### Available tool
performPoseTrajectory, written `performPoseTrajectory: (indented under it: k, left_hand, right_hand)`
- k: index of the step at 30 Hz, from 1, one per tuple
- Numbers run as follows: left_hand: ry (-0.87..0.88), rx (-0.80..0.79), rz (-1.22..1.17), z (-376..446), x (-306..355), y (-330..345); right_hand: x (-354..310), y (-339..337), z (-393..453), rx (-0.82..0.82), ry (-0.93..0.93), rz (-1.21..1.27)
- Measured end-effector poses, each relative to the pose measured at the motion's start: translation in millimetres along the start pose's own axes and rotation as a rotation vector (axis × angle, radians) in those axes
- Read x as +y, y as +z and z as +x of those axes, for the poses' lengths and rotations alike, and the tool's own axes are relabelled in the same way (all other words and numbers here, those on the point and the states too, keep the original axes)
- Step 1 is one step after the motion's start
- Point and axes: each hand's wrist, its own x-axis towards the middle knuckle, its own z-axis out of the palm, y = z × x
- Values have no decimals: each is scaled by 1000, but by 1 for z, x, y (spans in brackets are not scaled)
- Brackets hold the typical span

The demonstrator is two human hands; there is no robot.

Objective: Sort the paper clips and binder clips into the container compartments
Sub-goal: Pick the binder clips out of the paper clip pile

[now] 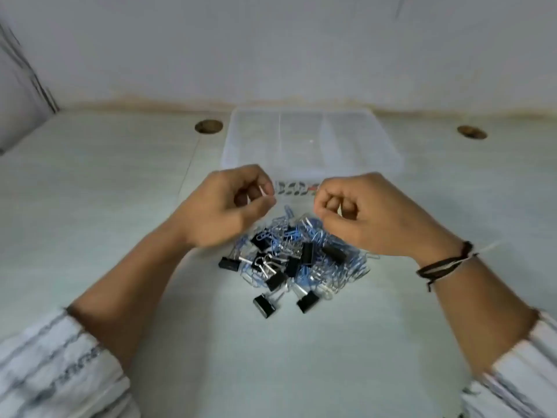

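Right now my left hand [238, 203] and right hand [355, 212] hover curled above the clip pile [297, 257] on the desk [90, 191]; whether either pinches anything I cannot tell. I'd lift one paper clip free of tangles, then carry it to the clear container [310, 140] beyond, keeping one kind per compartment.

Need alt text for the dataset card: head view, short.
Two hands, left hand and right hand, hover with curled fingers over a pile of blue paper clips and black binder clips on a table. A clear container with compartments sits beyond, seemingly empty.
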Motion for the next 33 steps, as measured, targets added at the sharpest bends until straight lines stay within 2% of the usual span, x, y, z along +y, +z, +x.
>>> performPoseTrajectory:
  k: [2, 7, 12, 21, 26, 33]
  left_hand:
    - [68, -51, 129, 6, 2, -4]
    - [-13, -288, 161, -4, 2, -7]
    - [-97, -433, 193, -5, 0, -14]
    - [-71, -378, 259, -6, 2, -11]
    - [-78, -350, 252, -7, 8, -5]
    - [-147, -361, 226, -10, 10, -13]
  right_hand:
    - [1, -3, 1, -102, -39, -124]
    - [16, -12, -7, -303, -20, -183]
    - [24, -14, -6, -352, -11, -150]
    - [28, -19, -9, -381, 75, 6]
    - [33, -23, -10, -385, 56, 150]
    - [30, -30, -11, -217, 69, 379]
